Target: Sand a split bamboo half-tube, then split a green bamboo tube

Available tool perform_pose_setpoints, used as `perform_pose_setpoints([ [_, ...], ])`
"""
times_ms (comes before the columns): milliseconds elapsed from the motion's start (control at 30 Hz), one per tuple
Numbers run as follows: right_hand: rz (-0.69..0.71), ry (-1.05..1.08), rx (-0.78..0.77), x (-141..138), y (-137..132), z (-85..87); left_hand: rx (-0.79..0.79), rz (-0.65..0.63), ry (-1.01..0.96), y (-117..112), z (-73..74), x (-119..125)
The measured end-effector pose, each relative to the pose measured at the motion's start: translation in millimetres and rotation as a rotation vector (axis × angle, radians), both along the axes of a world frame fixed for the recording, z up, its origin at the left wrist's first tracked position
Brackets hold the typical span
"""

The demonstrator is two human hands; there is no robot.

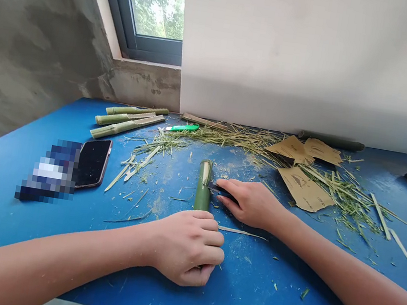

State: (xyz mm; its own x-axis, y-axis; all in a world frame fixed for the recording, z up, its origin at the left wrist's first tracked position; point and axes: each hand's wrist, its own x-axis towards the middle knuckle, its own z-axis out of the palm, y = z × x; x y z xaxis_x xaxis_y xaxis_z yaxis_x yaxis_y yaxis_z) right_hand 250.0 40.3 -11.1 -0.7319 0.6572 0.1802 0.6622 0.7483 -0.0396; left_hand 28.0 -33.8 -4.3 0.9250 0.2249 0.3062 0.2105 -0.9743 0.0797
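A green bamboo piece (pixel 202 196) lies on the blue table (pixel 12 240), pointing away from me. My left hand (pixel 192 248) is wrapped round its near end. Pale wood shows where the skin is cut away near the far end. My right hand (pixel 248 201) is closed on a dark-handled knife (pixel 230 193), whose blade touches the bamboo's right side at the pale cut. Part of the handle is hidden by my fingers. A thin bamboo strip (pixel 245 233) lies just right of my left hand.
Several part-cut bamboo pieces (pixel 128 126) lie at the back left, near a green utility knife (pixel 183 127). Shavings (pixel 229 138) spread along the back. Torn brown cardboard (pixel 306 189) lies at right, with uncut bamboo (pixel 331 141) behind. A phone (pixel 92 163) rests at left.
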Motion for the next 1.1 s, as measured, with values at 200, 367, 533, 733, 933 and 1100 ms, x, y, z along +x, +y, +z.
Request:
perform_pose_setpoints([
  [200, -0.053, 0.036, -0.012, -3.0, -5.2, 0.3, 0.125, 0.003, 0.001, 0.6, 0.7, -3.4],
  [367, -0.099, 0.023, -0.002, -9.8, -7.4, 3.6, 0.075, -0.078, 0.053, -10.9, 4.4, -2.3],
  [533, -0.121, 0.005, -0.006, -16.3, -5.6, 5.4, -0.016, -0.002, 0.073, -10.9, 4.0, 3.4],
  [733, -0.179, 0.013, 0.024, -11.1, 18.7, 0.8, 0.080, 0.058, 0.105, 19.5, -1.0, 1.2],
  [933, -0.154, 0.002, 0.035, -16.6, 36.0, 3.8, 0.026, 0.119, 0.047, 24.2, -6.3, -0.6],
  [1100, -0.166, 0.037, 0.046, -19.0, 36.9, 0.6, -0.136, 0.245, -0.183, 17.1, 18.6, -14.0],
])
